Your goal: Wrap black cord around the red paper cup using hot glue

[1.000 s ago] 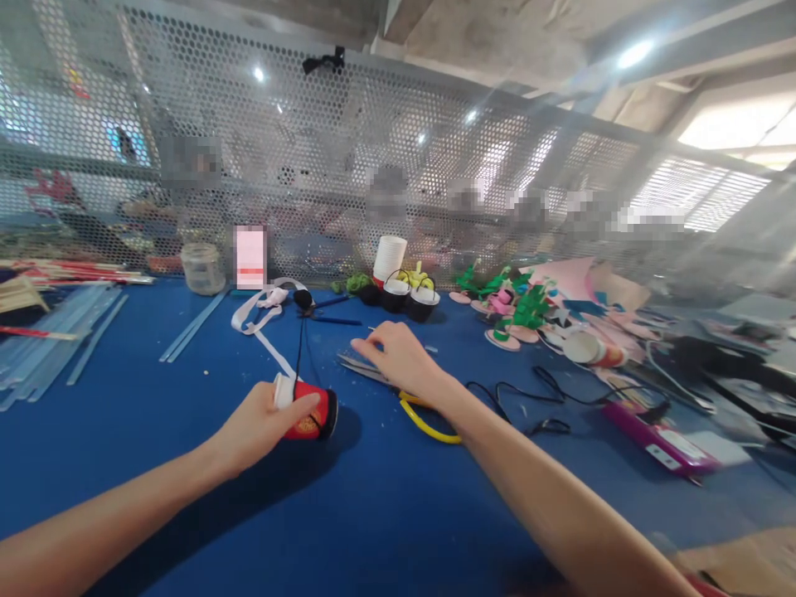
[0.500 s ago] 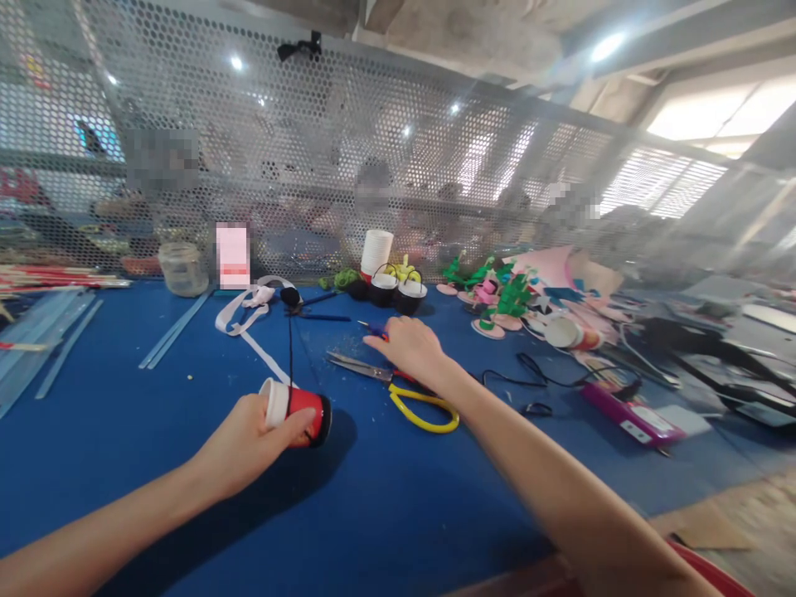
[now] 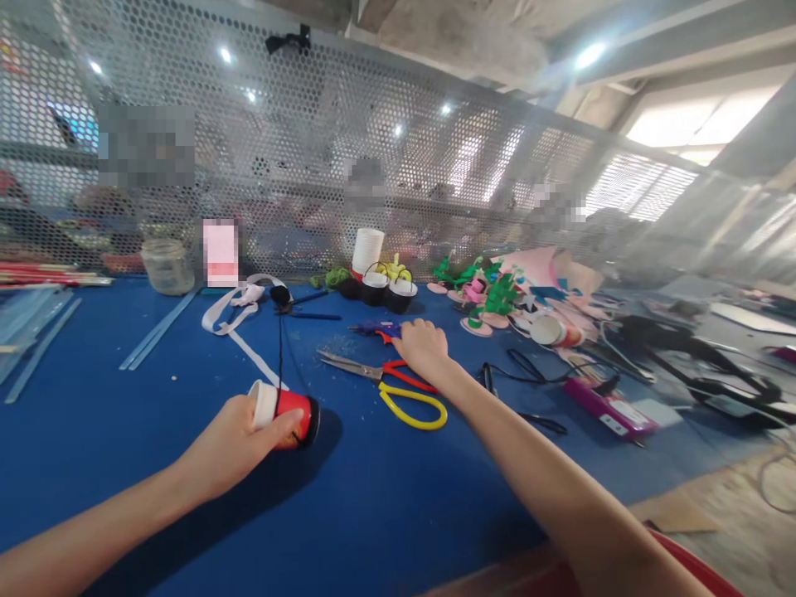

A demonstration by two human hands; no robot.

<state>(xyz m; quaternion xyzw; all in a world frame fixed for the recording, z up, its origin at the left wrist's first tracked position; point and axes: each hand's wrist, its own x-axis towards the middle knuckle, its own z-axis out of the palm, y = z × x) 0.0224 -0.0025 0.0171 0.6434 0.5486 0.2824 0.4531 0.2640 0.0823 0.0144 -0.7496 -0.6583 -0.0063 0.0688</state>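
My left hand (image 3: 233, 444) is closed round a small red paper cup (image 3: 287, 412) that lies on its side on the blue table (image 3: 385, 514), with a black cord (image 3: 279, 348) running from it to the back. My right hand (image 3: 424, 349) reaches further out, fingers curled over the handle of a small blue and red tool (image 3: 375, 330). Just in front of that hand lie scissors (image 3: 389, 387) with red and yellow handles.
A white ribbon (image 3: 233, 319), a glass jar (image 3: 167, 266), a stack of white cups (image 3: 366, 250) and small black pots (image 3: 385, 292) stand near the perforated metal screen (image 3: 398, 182). Green and pink paper pieces (image 3: 497, 294), cables (image 3: 535, 381) and a purple box (image 3: 613, 408) lie at the right.
My right hand has moved from the scissors outward to the small blue and red tool. My left hand keeps hold of the red cup. The view has shifted a little.
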